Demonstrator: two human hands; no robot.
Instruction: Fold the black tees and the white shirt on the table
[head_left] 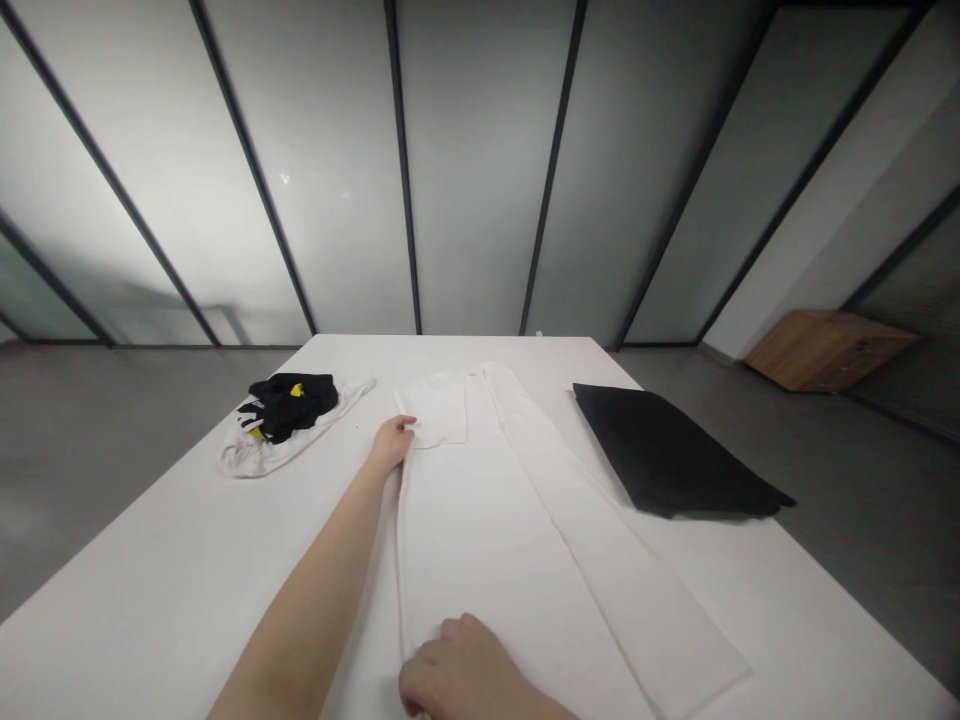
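A long white garment [480,530] lies spread lengthwise over the white table. A square, pocket-like patch [442,415] shows near its far end, and a long panel slants down its right side. Out in front, my left hand [391,442] pinches the garment's left edge beside that patch, thumb and fingers closed on the cloth. Close to me, my right hand [465,668] is curled on the near left part of the same edge, fingers gripping the fabric. Its fingertips are partly hidden beneath the hand.
On the table's [187,560] left side lies a bundled black piece of clothing [296,405] with yellow and white parts, on top of a crumpled white cloth [251,458]. A folded black cloth [675,455] rests at the right edge, its corner overhanging. A wooden cabinet [817,350] stands beyond.
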